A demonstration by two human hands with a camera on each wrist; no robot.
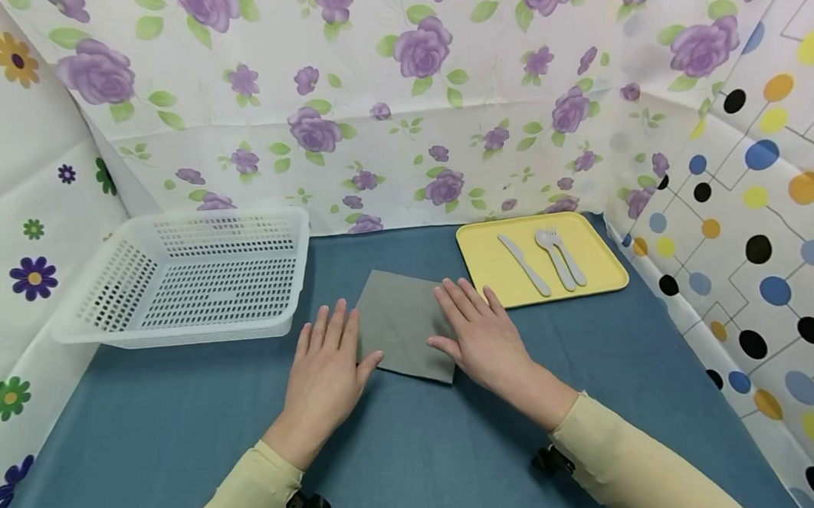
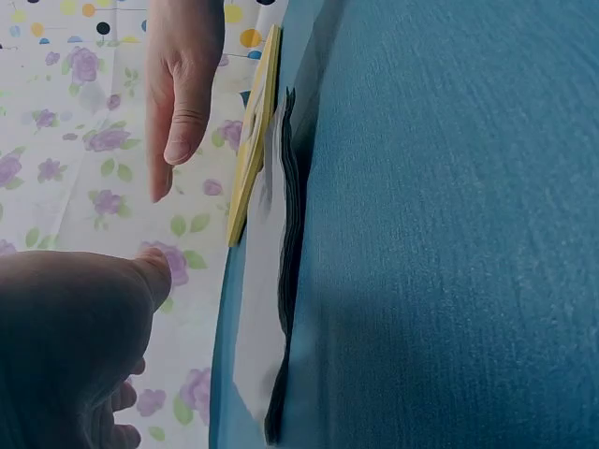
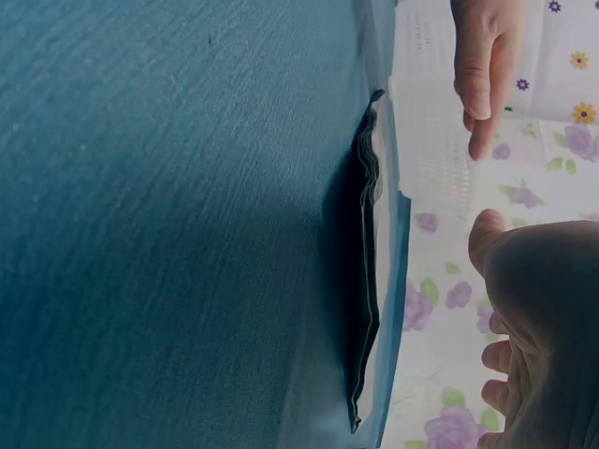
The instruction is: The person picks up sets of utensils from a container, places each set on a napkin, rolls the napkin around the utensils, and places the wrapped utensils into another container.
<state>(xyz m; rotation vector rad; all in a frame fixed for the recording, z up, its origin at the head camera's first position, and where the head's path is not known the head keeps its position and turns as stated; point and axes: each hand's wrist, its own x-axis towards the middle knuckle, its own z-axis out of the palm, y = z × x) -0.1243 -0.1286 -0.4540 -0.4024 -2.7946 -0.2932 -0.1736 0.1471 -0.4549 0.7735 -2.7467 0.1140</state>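
A folded grey cloth (image 1: 404,323) lies flat on the blue tablecloth, and its stacked layers show along the near edge in the left wrist view (image 2: 288,281). My left hand (image 1: 326,373) is over the cloth's left edge, fingers straight and thumb spread toward the middle. On the other side, my right hand (image 1: 483,338) overlaps the cloth's right edge with its fingers extended. Both wrist views show the hands raised above the cloth, palms down, holding nothing. The right wrist view shows the cloth (image 3: 370,262) edge-on, below the hands.
A white perforated plastic basket (image 1: 291,291) stands at the back left. At the back right, a yellow tray (image 1: 472,254) carries a grey knife (image 1: 523,265), a spoon (image 1: 555,258) and a fork (image 1: 567,257). Patterned curtains (image 1: 374,156) enclose the back and sides.
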